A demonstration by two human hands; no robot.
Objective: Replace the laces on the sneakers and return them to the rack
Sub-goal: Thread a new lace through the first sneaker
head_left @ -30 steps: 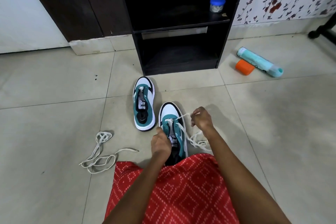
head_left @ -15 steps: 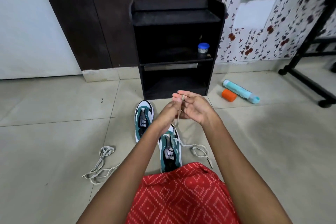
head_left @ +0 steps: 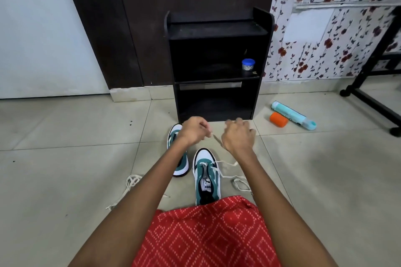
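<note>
White lace (head_left: 216,137), apparently soft woven cord, runs taut between both raised hands.

Left hand (head_left: 193,131): fingers curled, pinching the lace near its end.

Right hand (head_left: 238,137): fingers curled round the lace; blur hides the exact contact.

Below the right wrist the lace drops to the near sneaker (head_left: 206,176). It is threaded there at the toe-end eyelets, and slack lies looped on the floor beside the right forearm. The second sneaker (head_left: 173,135) lies partly hidden under the left forearm. A spare lace (head_left: 132,182) lies left of that forearm. The rack (head_left: 217,32) stands beyond both hands.

Handling, as judged: the lace is light and limp and holds no shape, so grip it at the stiff tip for threading. The sneakers look light; take each at the heel collar.
</note>
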